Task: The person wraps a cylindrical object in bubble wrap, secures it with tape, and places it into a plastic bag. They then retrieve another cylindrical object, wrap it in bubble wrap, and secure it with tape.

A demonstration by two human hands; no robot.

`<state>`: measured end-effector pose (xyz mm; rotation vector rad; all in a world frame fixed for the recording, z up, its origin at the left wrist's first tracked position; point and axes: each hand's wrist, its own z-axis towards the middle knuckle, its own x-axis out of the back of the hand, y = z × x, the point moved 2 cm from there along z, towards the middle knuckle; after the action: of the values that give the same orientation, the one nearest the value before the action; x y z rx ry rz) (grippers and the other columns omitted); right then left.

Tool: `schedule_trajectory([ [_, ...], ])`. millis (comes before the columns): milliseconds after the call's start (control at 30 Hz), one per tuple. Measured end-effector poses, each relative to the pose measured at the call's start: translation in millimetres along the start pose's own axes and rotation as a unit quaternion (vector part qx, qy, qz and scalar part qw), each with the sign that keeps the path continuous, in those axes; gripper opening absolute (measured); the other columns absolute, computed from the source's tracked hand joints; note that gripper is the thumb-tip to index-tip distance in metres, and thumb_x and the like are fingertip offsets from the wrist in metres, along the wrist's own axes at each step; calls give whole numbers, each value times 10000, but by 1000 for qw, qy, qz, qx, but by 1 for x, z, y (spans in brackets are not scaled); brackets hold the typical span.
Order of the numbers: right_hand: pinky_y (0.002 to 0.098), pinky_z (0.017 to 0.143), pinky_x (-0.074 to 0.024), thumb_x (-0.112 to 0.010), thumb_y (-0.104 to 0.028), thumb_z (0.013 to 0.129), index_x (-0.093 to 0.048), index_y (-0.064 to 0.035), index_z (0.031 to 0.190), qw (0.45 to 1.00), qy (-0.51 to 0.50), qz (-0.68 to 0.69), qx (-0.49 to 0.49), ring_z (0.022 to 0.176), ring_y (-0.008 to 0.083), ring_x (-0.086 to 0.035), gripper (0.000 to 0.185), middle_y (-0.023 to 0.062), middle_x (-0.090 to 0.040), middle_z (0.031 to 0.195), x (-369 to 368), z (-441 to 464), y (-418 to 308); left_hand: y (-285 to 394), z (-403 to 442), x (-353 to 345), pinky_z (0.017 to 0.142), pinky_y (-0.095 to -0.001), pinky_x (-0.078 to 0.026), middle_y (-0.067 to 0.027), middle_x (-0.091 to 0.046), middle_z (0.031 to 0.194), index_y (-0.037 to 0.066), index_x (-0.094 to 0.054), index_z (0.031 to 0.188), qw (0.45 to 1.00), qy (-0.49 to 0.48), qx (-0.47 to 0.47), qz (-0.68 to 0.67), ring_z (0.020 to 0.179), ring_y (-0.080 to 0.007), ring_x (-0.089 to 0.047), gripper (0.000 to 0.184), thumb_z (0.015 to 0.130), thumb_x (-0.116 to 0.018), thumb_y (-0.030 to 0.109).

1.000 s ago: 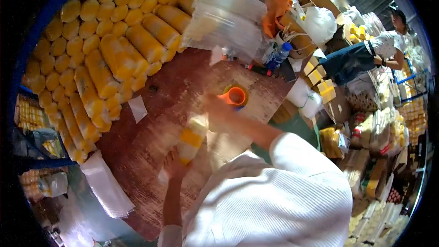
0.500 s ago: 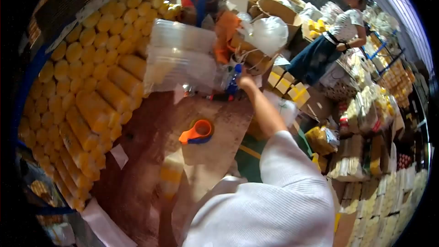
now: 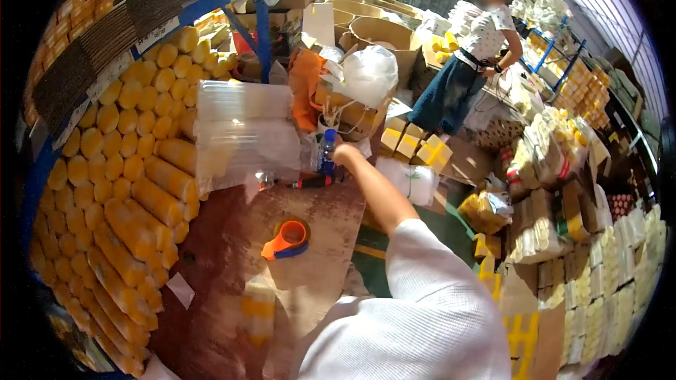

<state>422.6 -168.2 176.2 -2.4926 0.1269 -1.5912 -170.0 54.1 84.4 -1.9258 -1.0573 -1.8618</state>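
R hand (image 3: 341, 153) at btl (image 3: 327, 155), contents unclear.

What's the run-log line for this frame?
right hand at blue-capped bottle, grip unclear | left hand indistinct | yellow-banded pack blurred | orange ring-shaped tool on table

The left hand (image 3: 255, 343) is too dim and blurred at the yellow-banded packet (image 3: 258, 309) for its fingers to be told; the right hand (image 3: 342, 152) hides part of the blue-capped bottle (image 3: 327, 153), its grip unclear; the near edge cuts off the white shirt (image 3: 415, 324); writing on the far-left shelf labels (image 3: 158, 34) is too small to read.
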Motion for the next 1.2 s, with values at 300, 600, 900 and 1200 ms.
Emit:
schedule_trajectory([
  [300,337,739,-495,-548,-318,749,-575,-72,1119,984,68,-149,73,857,256,-629,445,117,-643,995,-18,0,44,22,15,-13,851,-398,-361,-145,-465,1115,15,-386,1233,999,32,-16,-12,1004,-291,-434,733,658,-697,346],
  [600,364,968,-360,-328,-365,904,-449,-140,1292,983,-135,-122,13,1156,264,-477,465,64,-467,1312,3,-61,38,29,18,-17,780,-355,-370,-113,-478,1038,13,-431,1176,999,36,-19,-30,923,-245,-442,602,703,-669,300],
  [900,360,759,-474,-604,-387,769,-507,-105,1211,997,-19,32,66,871,254,-576,534,139,-579,1103,-29,-35,52,32,15,-18,710,-312,-379,-80,-491,962,12,-475,1118,998,38,-11,-47,842,-200,-449,472,749,-641,255],
  [1200,344,950,-385,-562,-411,788,-391,-69,1307,976,-20,-66,204,1169,301,-454,644,188,-453,1287,-98,18,95,35,16,-20,639,-269,-388,-47,-504,886,10,-520,1061,996,50,-6,-68,760,-155,-457,346,794,-612,210],
])
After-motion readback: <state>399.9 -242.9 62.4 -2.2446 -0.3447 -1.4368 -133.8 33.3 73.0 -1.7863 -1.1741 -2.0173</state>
